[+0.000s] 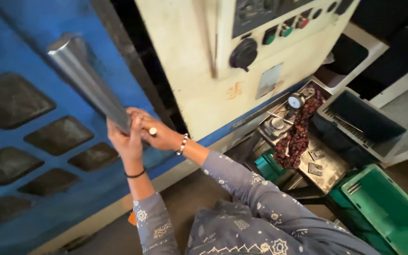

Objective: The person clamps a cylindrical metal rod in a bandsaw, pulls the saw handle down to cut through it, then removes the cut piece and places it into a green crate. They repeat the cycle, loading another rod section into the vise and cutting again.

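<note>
Both sleeves (pixel 242 208) reach up — my left hand (pixel 124 139) and right hand (pixel 154 132) wrap tight around the long metal handle (pixel 88 80) on the blue door (pixel 29 156).

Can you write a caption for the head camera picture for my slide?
Both hands, left hand and right hand, grip a long metal handle on a blue machine door.

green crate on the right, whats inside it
The green crate looks nearly bare: only a small grey metal piece shows near its upper left corner. The picture's edge cuts off its lower right part, so that part is unseen.
</note>
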### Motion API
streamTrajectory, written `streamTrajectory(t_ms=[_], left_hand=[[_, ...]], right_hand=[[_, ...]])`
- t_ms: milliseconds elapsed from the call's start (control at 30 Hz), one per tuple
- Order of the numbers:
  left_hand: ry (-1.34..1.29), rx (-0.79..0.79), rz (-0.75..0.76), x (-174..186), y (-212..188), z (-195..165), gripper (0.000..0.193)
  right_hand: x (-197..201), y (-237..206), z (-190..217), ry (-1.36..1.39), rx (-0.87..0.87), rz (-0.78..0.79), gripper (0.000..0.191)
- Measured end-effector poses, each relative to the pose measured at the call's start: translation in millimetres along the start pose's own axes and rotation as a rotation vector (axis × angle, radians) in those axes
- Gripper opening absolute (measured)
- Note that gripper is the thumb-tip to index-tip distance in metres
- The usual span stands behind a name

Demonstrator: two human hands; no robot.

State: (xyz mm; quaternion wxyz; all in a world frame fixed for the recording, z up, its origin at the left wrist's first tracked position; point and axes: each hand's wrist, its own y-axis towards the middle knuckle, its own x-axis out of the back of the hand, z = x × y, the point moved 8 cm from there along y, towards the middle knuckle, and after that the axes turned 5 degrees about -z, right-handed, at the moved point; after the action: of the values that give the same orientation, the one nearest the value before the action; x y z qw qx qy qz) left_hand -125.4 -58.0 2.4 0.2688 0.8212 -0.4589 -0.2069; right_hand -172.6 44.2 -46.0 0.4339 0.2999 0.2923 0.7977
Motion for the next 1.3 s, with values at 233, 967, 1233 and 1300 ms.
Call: streamTrajectory(t_ms=[233,967,1233,1300], left_hand=[[-0.082,0.031,-0.001,-6.0,2.1,-9.1,0.03],[-0.117,0.001,-0.033,-9.0,-4.4,-18.2,0.031],[-0.164,-0.024,-0.032,-15.0,-3.9,-26.8,0.034],[-0.148,-0.057,-0.01,-16.5,-3.6,-30.5,0.034]], right_hand=[[2.5,6.8,18.5,0.019,-0.016,0.031,0.05],[13.1,14.4,27.8,0.074,0.035,0.124,0.056],[14.4,15.8,34.3,0.012,0.09,0.153,0.05],[14.2,16.0,34.3,0.008,0.094,0.157,0.052]])
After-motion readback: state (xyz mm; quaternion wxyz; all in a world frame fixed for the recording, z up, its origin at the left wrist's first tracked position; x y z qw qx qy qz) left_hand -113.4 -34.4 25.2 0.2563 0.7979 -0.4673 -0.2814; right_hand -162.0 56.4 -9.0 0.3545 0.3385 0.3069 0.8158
